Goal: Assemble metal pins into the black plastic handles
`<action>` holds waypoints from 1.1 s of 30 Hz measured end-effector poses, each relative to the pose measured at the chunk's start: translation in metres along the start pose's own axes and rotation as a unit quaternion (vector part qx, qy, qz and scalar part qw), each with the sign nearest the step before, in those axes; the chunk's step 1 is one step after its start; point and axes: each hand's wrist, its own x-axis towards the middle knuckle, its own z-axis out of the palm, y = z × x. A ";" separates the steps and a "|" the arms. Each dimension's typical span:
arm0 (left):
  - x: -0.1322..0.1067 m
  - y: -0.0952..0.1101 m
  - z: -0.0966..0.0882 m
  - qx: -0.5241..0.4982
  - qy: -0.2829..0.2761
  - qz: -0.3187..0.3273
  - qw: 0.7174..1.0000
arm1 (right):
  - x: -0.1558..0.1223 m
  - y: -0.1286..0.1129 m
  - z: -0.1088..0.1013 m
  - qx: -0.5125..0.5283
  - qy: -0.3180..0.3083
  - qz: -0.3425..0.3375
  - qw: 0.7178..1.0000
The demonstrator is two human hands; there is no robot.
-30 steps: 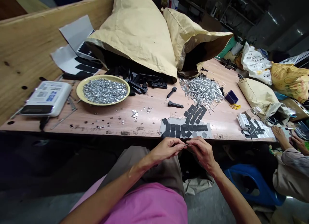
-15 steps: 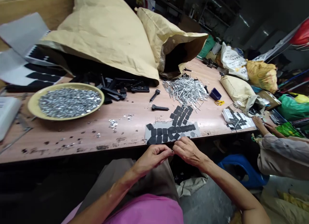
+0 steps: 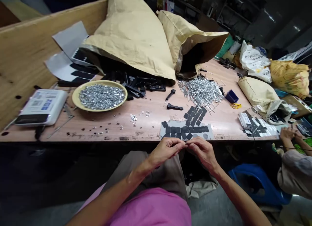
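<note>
My left hand [image 3: 167, 151] and my right hand [image 3: 201, 151] meet fingertip to fingertip just off the table's front edge, above my lap. Both are closed in a pinch. Whatever sits between the fingertips is too small and too covered to name. Right behind them on the table lies a grey sheet [image 3: 210, 125] bearing rows of black square pads [image 3: 195, 116], some reaching past its far edge. Beyond it are a heap of thin metal pins [image 3: 203, 92] and two black plastic parts, one lying flat [image 3: 175, 107] and one with a pin sticking out [image 3: 170, 95].
At left stand a yellow bowl [image 3: 76, 100] of small metal pieces and a white boxy device [image 3: 44, 107]. Large paper sacks [image 3: 134, 34] line the back, with black parts [image 3: 138, 86] before them. A small dark blue box [image 3: 231, 96] sits right. Another person's hands [image 3: 290, 135] work far right.
The view has swung left, so things appear further right. My right hand's fingers have shifted from curled over to a more extended pinch, still meeting the left fingertips.
</note>
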 end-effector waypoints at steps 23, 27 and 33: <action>0.002 -0.006 0.010 0.044 0.055 0.034 0.997 | -0.009 0.009 0.030 -0.113 0.174 -0.048 0.977; 0.002 -0.008 0.010 0.030 0.050 0.015 0.998 | -0.010 0.015 0.022 -0.257 0.107 -0.218 0.935; 0.003 -0.009 0.008 -0.031 0.045 -0.029 0.998 | -0.004 0.019 0.009 -0.311 0.027 -0.304 0.900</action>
